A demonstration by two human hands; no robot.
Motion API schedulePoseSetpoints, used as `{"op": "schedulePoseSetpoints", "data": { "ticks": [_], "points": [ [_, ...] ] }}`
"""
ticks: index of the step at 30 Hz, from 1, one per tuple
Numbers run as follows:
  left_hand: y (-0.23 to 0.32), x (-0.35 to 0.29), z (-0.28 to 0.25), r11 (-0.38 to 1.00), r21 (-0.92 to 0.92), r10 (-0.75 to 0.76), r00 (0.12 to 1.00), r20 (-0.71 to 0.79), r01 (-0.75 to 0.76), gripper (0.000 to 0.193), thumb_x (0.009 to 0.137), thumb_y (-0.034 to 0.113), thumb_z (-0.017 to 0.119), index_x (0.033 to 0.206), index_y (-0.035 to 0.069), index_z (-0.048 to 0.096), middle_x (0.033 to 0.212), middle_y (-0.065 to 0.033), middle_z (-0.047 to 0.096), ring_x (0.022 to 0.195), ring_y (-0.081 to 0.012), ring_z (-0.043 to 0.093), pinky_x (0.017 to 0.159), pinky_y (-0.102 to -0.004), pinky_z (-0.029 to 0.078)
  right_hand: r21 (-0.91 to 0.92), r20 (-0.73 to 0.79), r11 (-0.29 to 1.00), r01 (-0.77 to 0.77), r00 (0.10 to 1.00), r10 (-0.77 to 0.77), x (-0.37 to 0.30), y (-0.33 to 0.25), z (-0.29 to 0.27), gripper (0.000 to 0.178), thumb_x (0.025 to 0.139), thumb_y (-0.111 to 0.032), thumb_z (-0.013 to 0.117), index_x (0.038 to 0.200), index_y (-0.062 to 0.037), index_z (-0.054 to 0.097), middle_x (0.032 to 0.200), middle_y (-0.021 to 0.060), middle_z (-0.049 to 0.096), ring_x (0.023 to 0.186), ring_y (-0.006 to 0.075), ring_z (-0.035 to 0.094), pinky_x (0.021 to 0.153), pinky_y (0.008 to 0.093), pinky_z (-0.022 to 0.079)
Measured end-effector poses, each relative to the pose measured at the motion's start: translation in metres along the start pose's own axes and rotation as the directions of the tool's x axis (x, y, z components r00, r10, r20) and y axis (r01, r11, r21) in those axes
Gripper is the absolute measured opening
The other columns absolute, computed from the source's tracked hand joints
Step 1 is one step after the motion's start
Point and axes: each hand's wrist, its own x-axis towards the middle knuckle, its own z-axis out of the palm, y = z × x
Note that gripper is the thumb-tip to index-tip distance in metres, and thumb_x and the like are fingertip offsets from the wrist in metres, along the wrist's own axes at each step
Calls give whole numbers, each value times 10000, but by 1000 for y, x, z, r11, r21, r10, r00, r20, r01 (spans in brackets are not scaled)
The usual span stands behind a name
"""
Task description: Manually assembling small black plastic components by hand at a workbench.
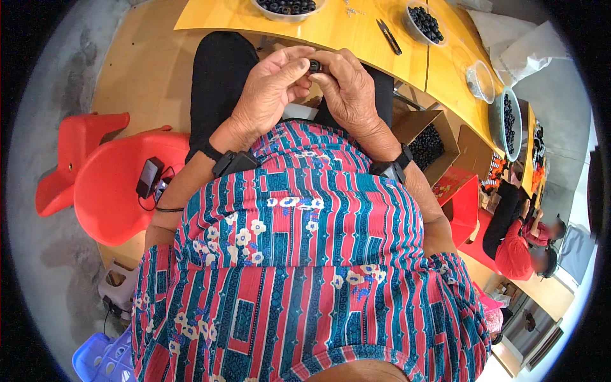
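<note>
I see the right hand [344, 86] pinching a small black round piece [314, 66] at its left side; the left hand [272, 83] curls just beside, though I cannot tell whether it grips too. Beyond the hands, the worktop [356, 32] carries dark snips [389, 38] and a bowl [280, 17] of black pieces [287, 6]

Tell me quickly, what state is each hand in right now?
Left hand: partly curled, at a small round black piece; whether it grips it can't be told.
Right hand: closed, holding that piece between thumb and fingers.
</note>
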Motion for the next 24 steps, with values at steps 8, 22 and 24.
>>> {"op": "schedulePoseSetpoints", "data": {
  "ticks": [8,22,24],
  "points": [
    [0,-2,-1,999,-34,-25,998,-57,23,272,874,97,557,1136,33,527,950,-16,596,780,-63,572,666,-179,467,58,48,998,-29,999,26,-2,2,2,289,757,-142,657,1029,-77,588,769,98,524,686,267,553,613,329,475],
    [-3,-8,5,996,84,-21,999,-45,25,285,932,189,467,1161,30,525,936,-8,573,796,-62,541,704,-207,460,51,88,999,-2,996,-2,-11,5,5,275,793,-145,613,1049,-60,557,777,118,525,697,292,544,636,351,468],
    [-2,-9,4,994,106,4,1000,-24,-2,307,942,225,442,1162,28,526,914,-3,560,792,-62,535,706,-210,461,67,58,997,46,997,-50,-11,4,4,266,802,-144,599,1050,-61,549,780,120,527,708,299,542,649,353,466]
  ]
}}
